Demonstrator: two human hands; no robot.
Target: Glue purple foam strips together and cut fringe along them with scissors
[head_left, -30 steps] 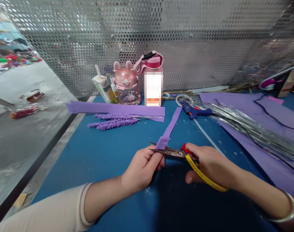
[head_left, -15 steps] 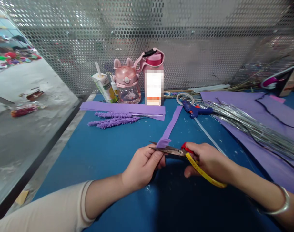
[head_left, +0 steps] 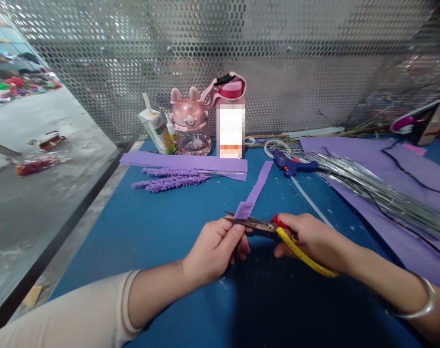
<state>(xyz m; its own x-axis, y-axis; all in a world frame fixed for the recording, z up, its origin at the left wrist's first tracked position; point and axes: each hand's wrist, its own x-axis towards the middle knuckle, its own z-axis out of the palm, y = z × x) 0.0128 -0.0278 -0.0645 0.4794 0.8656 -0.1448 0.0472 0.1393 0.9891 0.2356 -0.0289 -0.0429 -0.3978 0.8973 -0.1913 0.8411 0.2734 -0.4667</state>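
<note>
My left hand pinches the near end of a narrow purple strip, which looks like foam or felt. Its near part is folded over on itself, and the rest runs away from me across the blue table. In my right hand is a pair of scissors with red and yellow handles. The dark blades are slightly parted and lie around the folded strip, just above my left fingertips. Part of the strip's end is hidden by my left fingers.
Purple lavender stems lie by a wide purple strip. Behind stand a drink carton and two pink bottles, one with ears. To the right are a blue glue gun, silvery wires and a purple sheet.
The folded end of the strip has straightened a little and lies flatter between the blades. Both hands stay almost in place; the fingers of my left hand have shifted slightly.
</note>
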